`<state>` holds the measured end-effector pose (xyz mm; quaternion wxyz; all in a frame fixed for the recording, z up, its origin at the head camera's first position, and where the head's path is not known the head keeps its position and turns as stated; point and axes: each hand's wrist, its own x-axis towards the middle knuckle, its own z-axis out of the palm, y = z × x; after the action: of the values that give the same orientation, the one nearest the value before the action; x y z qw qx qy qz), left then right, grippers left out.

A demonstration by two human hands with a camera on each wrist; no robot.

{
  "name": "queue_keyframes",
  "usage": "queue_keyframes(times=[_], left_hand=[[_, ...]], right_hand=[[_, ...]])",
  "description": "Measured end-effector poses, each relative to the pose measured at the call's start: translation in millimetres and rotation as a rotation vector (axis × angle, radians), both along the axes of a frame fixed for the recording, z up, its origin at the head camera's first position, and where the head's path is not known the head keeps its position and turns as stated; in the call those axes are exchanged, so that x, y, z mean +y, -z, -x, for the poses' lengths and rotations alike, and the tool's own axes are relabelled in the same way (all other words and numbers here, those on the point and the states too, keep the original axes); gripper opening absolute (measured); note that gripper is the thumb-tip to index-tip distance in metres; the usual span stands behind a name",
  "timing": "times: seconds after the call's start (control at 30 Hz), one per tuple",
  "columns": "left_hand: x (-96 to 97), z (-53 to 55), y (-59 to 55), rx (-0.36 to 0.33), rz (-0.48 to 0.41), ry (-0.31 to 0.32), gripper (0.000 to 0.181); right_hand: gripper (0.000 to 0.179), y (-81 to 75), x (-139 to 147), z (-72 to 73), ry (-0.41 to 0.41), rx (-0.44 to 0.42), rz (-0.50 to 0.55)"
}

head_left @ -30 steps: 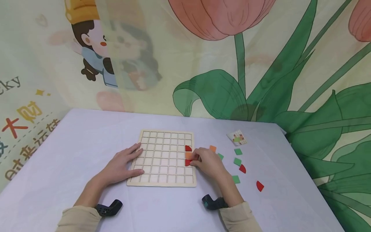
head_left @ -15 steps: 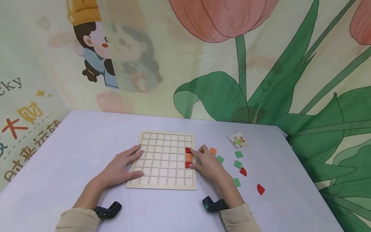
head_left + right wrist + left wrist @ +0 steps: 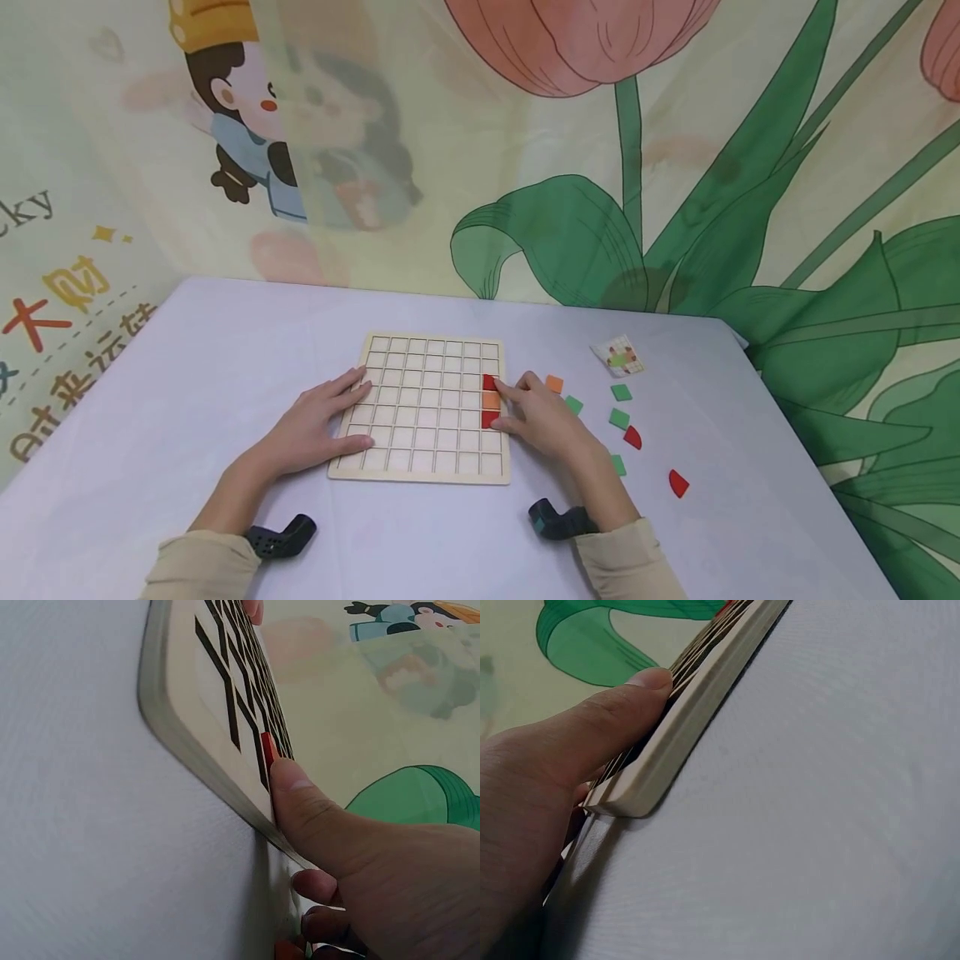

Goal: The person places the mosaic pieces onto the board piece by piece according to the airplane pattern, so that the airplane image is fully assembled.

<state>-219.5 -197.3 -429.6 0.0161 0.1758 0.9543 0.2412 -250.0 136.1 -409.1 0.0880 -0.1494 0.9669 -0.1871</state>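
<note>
Low over the white-covered counter (image 3: 420,533), nearest of all, sit a black wrist-worn device (image 3: 281,537) on the left arm and its twin (image 3: 562,521) on the right; just beyond, out to the right, lies a loose red quarter-circle piece (image 3: 678,483), then a flat green square (image 3: 618,465) peeking out beside the right forearm, then a second red quarter-circle (image 3: 633,437); and here's the action! Left hand (image 3: 318,421) resting on the left edge of the pale wooden gridded board (image 3: 425,417), fingers extended, grip relaxed and grasping nothing; opposite, the right hand (image 3: 551,421), its grip clasping nothing either, touches thumb to the lower red tile (image 3: 487,420) and index finger to the upper red tile (image 3: 488,382), an orange square tile (image 3: 491,401) between them; three cells filled in the right-hand column, the other visible cells bare; early going, I'd judge!

Past that hand, more waiting pieces; a second green square (image 3: 619,418), a third (image 3: 573,405), a fourth (image 3: 622,392) and a loose orange square (image 3: 554,384); seven off the board in sight, no green placed; farther up, a small printed card (image 3: 624,357) with coloured patches, too small to read exactly; behind everything, a tulip-printed backdrop (image 3: 540,250).
</note>
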Motion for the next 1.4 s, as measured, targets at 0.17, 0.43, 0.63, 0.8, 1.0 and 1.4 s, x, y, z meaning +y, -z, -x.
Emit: queue_keyframes(times=[0.17,0.43,0.63,0.8,1.0,1.4], left_hand=[[-0.6,-0.3,-0.9,0.002,-0.002,0.003,0.084],[-0.5,0.3,-0.8,-0.001,0.000,0.001,0.085],[-1.2,1.2,-1.6,-0.007,0.009,-0.004,0.085],[-1.4,-0.1,-1.2,-0.009,0.000,-0.008,0.085],[2.3,-0.1,1.3,-0.013,-0.009,-0.008,0.085],[0.3,0.1,2.6,0.010,-0.009,-0.004,0.085]], right_hand=[[0.072,-0.1,0,1.1,-0.002,0.004,-0.012],[0.069,0.1,-2,0.3,0.004,0.013,-0.031],[0.067,0.3,-3,-0.5,0.012,0.021,-0.020],[0.066,-4.3,0,1.6,0.011,0.023,-0.003],[0.057,-15.0,26,8.3,0.100,0.020,0.007],[0.037,-23.4,74,14.3,0.194,-0.043,0.036]])
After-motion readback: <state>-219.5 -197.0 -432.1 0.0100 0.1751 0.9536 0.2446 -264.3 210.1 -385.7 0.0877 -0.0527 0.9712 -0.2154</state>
